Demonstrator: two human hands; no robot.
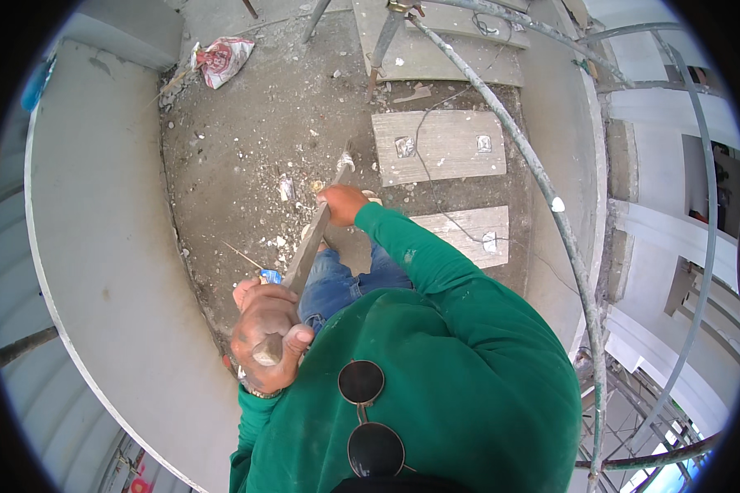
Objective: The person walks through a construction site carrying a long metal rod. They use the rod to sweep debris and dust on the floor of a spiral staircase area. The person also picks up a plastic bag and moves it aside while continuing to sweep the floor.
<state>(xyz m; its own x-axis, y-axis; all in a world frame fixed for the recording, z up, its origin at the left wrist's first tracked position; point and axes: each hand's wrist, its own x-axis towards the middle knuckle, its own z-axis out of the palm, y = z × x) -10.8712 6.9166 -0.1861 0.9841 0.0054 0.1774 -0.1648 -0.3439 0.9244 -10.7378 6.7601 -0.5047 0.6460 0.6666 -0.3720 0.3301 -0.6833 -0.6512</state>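
Observation:
A long, flat grey strip that looks like wood [308,251] slants away from my body, between my legs and the rubble on the ground. My right hand [343,205] is closed round its farther part, and a whitish tip shows beyond that fist. Nearer to me, my left hand [267,333] is wrapped at the strip's near end. Between its thumb and fingers a blunt brownish end [267,350] pokes out; whether it belongs to the strip, I cannot tell. A small blue packet [270,276] lies just past my left knuckles, with a thin stick [242,255] beside it.
A low grey wall [99,181] runs along my left. Scaffold poles [501,115] cross on the right. Pale slabs [440,148] lie on the ground with a dark cable [423,164] over them. Farther off is a red and white sack [222,62]. White rubble [284,222] is scattered ahead.

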